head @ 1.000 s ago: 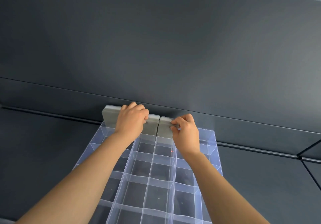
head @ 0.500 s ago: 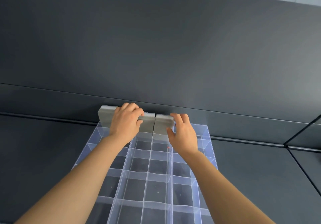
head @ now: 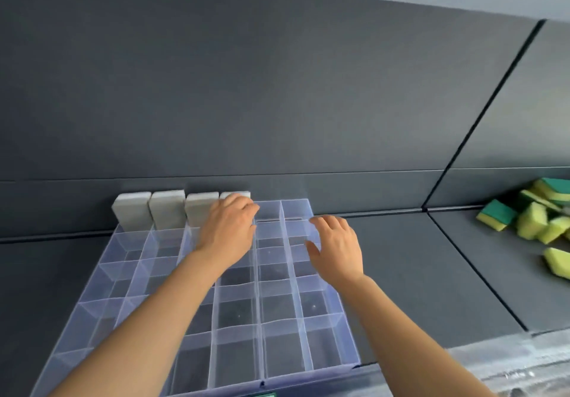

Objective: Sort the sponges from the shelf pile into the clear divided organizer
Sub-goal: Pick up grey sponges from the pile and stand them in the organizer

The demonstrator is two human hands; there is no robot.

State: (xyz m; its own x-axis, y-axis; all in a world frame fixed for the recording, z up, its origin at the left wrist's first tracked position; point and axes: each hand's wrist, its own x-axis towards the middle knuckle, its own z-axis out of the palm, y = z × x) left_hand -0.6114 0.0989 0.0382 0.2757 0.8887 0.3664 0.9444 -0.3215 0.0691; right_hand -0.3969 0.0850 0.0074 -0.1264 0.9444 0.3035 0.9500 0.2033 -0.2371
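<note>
The clear divided organizer (head: 277,350) lies on the dark shelf in front of me. Several grey sponges (head: 132,211) stand upright side by side in its back row, from the left corner inward. My left hand (head: 228,233) holds the rightmost grey sponge (head: 234,195), fingers curled over its top edge. My right hand (head: 336,245) hovers open above the back right compartments and touches nothing. A pile of yellow-and-green sponges (head: 536,214) lies on the shelf far to the right.
The dark back wall (head: 277,103) rises right behind the organizer. One yellow sponge (head: 558,262) lies apart from the pile, near the right edge. A seam (head: 475,273) divides the shelf between organizer and pile. The shelf's front edge runs at lower right.
My right hand let go of the grey sponge and drew back to the right, fingers spread. The left hand sits on the rightmost sponge. The view swung right, showing the pile.
</note>
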